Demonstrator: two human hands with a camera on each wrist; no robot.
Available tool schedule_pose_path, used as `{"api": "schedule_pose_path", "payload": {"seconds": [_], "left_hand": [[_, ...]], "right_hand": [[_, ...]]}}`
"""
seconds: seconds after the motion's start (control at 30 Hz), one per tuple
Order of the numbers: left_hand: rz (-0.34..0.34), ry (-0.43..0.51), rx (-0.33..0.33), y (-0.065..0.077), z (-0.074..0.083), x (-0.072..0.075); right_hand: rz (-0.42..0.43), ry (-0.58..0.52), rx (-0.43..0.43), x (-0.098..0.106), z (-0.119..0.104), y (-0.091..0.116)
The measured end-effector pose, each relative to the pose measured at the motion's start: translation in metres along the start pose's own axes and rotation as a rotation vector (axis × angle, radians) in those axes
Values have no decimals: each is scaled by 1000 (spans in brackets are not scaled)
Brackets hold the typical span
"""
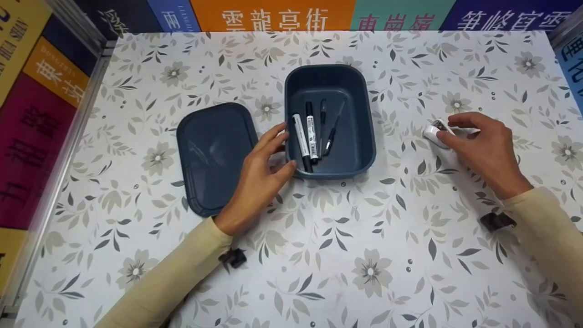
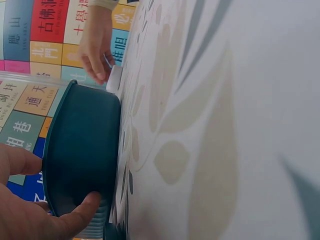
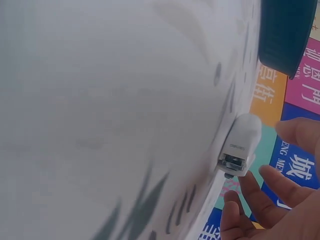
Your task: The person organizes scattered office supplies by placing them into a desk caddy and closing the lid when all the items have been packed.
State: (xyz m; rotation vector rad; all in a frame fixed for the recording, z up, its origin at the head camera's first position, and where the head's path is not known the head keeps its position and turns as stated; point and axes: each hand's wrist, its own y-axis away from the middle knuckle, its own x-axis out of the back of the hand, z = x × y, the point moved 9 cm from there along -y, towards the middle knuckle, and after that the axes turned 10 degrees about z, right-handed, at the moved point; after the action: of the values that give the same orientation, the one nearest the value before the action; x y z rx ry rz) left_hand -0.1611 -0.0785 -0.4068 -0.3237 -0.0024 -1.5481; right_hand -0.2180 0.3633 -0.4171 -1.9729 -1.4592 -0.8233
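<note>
My left hand (image 1: 262, 175) touches the left side of a dark blue plastic box (image 1: 331, 175), with fingertips at the rim and thumb against the outer wall. Inside the box lie a white marker (image 1: 301, 139), a black-and-white marker (image 1: 312, 136) and two slim pens (image 1: 331, 136). To the right, my right hand (image 1: 487, 146) is around a small white stapler (image 1: 437, 135) on the table. The right wrist view shows the stapler (image 3: 241, 142) between the spread thumb (image 3: 297, 131) and fingers, with a gap on the thumb's side.
A dark blue lid (image 1: 218, 155) lies left of the box, partly behind the left hand. The table is covered with a floral cloth (image 1: 364, 237). Colourful panels (image 1: 273, 16) with large characters stand along the back and sides.
</note>
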Motion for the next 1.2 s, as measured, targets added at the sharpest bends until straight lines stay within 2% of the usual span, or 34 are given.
{"api": "schedule_pose_path", "payload": {"seconds": [0.33, 0.8, 0.93, 1.2], "left_hand": [[3, 0, 6, -1, -1, 0], [12, -36, -8, -1, 0, 1], [15, -59, -26, -1, 1, 1], [17, -57, -24, -2, 0, 2]], "right_hand": [[-4, 26, 42, -1, 2, 1], [-50, 50, 9, -5, 7, -3], [-56, 45, 13, -5, 7, -3], [-54, 49, 35, -7, 5, -3]]}}
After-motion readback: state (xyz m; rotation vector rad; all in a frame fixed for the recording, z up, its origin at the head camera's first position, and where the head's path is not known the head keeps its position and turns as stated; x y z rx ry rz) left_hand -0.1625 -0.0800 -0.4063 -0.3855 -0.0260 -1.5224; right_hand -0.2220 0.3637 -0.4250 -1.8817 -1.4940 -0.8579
